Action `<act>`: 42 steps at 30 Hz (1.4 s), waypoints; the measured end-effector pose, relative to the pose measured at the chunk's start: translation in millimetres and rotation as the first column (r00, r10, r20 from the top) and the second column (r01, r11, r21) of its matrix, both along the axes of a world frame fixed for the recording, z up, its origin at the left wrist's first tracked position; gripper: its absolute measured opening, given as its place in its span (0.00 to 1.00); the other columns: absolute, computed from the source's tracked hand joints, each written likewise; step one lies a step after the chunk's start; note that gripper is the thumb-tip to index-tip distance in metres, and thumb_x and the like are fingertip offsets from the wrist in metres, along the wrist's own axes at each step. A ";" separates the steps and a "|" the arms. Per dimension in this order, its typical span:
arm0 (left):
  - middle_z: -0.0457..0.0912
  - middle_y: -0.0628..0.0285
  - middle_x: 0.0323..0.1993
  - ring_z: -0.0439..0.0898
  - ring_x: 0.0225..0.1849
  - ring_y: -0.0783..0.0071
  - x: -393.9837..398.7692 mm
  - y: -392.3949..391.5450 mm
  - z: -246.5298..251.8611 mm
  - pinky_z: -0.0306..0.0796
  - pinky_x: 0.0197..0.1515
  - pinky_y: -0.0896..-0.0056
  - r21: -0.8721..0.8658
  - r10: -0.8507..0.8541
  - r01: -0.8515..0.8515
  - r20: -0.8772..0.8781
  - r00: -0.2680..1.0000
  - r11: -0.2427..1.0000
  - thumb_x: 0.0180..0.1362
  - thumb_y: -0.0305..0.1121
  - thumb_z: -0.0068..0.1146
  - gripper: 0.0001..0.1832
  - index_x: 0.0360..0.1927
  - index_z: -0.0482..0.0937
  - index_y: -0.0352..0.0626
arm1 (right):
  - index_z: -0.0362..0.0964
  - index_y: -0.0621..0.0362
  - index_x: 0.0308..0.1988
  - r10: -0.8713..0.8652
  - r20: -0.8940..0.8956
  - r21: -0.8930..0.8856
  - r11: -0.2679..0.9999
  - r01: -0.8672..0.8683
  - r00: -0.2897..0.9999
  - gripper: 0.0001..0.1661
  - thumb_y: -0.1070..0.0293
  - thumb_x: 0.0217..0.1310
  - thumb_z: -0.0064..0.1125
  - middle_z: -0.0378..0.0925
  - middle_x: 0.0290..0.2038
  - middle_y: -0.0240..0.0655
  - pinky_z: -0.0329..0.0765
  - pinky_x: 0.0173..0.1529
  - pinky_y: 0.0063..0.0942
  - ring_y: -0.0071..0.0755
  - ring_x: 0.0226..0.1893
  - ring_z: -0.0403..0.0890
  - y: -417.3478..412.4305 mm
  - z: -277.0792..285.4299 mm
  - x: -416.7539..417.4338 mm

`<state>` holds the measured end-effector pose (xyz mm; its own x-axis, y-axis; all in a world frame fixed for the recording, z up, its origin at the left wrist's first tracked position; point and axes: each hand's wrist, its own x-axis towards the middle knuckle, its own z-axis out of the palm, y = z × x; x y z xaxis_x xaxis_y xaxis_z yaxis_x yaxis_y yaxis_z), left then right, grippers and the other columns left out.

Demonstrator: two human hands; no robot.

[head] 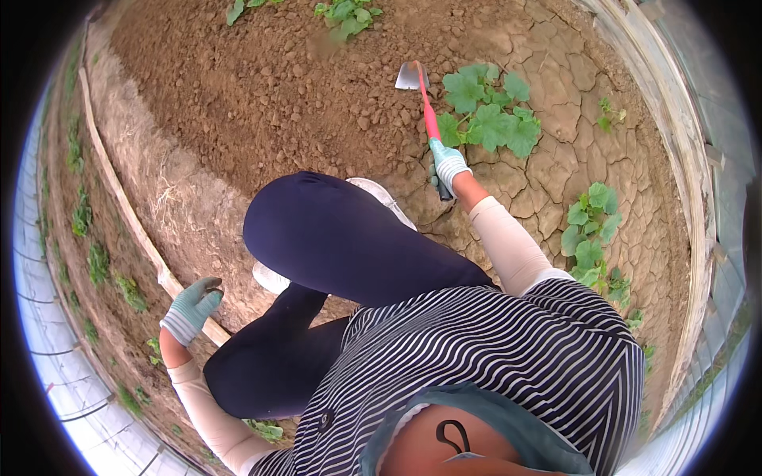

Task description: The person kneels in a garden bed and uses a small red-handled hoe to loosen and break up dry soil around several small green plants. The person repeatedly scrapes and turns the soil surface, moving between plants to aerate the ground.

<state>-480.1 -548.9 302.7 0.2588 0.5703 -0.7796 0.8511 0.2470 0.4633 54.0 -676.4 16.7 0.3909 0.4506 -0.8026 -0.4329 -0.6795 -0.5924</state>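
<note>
My right hand (447, 165), in a mint-green knitted glove with a striped cuff, grips a short-handled hoe (430, 118). Its shaft is red, with a dark butt end below my fist. The flat metal blade (411, 77) rests at the loosened brown soil, left of a leafy green vine plant (493, 119). Off to the left, my left hand (191, 306) wears a matching glove. Its fingers are loosely curled, thumb apart, with nothing visible in them. It hovers by my bent knee, over a long pale pole (128, 205).
Dry, cracked ground (556, 131) lies to the right, with another vine plant (592, 226) and a small seedling (608, 114). A pale plastic-covered edge (684, 149) borders that side. More leaves (348, 16) grow at the top. Plant rows (81, 211) run beyond the pole.
</note>
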 end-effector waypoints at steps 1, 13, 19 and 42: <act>0.84 0.54 0.53 0.81 0.54 0.69 -5.3 -1.1 -1.4 0.74 0.58 0.69 0.005 0.038 -0.038 0.038 0.999 0.999 0.68 0.34 0.58 0.23 0.63 0.75 0.31 | 0.69 0.54 0.36 0.012 0.011 0.023 1.000 -0.012 1.000 0.30 0.36 0.71 0.48 0.70 0.19 0.32 0.71 0.17 0.35 0.31 0.11 0.69 -1.8 -2.1 -4.8; 0.84 0.55 0.52 0.81 0.52 0.70 -7.5 -0.2 -2.1 0.74 0.57 0.69 0.053 -0.076 0.077 -0.022 0.997 0.996 0.68 0.34 0.59 0.23 0.62 0.76 0.34 | 0.75 0.52 0.52 0.835 0.494 -0.348 0.444 -0.825 0.241 0.26 0.47 0.76 0.37 0.81 0.44 0.60 0.78 0.49 0.53 0.64 0.47 0.82 -146.4 -51.1 -45.3; 0.85 0.56 0.50 0.81 0.51 0.70 -4.8 -2.9 -0.2 0.74 0.56 0.68 0.092 -0.147 0.152 -0.051 0.988 0.984 0.68 0.34 0.59 0.22 0.61 0.77 0.34 | 0.75 0.55 0.53 0.831 0.549 -0.383 0.351 -0.855 0.095 0.28 0.46 0.76 0.38 0.81 0.43 0.60 0.77 0.50 0.54 0.66 0.45 0.82 -177.0 -52.2 -40.4; 0.85 0.58 0.44 0.81 0.46 0.73 -12.2 -10.4 11.6 0.75 0.53 0.70 0.190 -0.098 0.103 -0.035 0.995 0.976 0.67 0.35 0.60 0.21 0.60 0.78 0.34 | 0.77 0.68 0.43 0.477 0.286 -0.010 0.869 -0.495 0.831 0.42 0.34 0.72 0.40 0.79 0.23 0.47 0.79 0.26 0.45 0.47 0.19 0.83 62.4 -8.7 -52.2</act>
